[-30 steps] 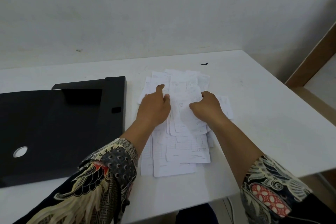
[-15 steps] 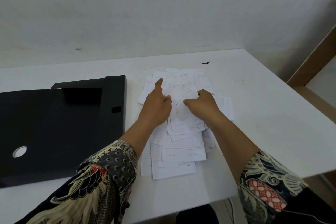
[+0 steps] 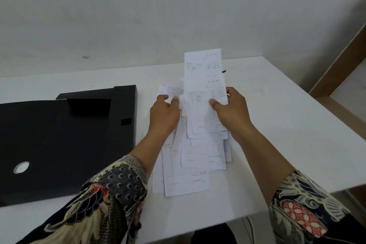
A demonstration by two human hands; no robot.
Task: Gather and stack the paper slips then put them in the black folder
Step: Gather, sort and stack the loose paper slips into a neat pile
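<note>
right hand [image 3: 230,112] up off the table [image 3: 287,125] now, thumb and fingers pinching a long slip [image 3: 204,77] so it stands almost upright above the pile of paper slips [image 3: 190,156]. left hand [image 3: 164,114] sits low at the pile's far left edge, thumb and forefinger closing on the corner of another sheet there — whether it truly has hold of it, i cannot tell for sure, but the fingers are curled round the paper.

the pile itself is a loose fan, sheets skewed and overlapping, lying on the white table just beside the black folder [image 3: 65,140] and not yet in it.

to do this step well, i'd say: bring the raised slip down square onto the others, draw the far strays toward the middle, then tap the long edges against the table so they line up. thin paper like this will slide and curl, so a light, flat press should suit better than a hard pinch.

the folder lies open and flat to the left, its dark inside showing — a round hole near the front, a pocket flap at the back. no slips appear in it.
</note>
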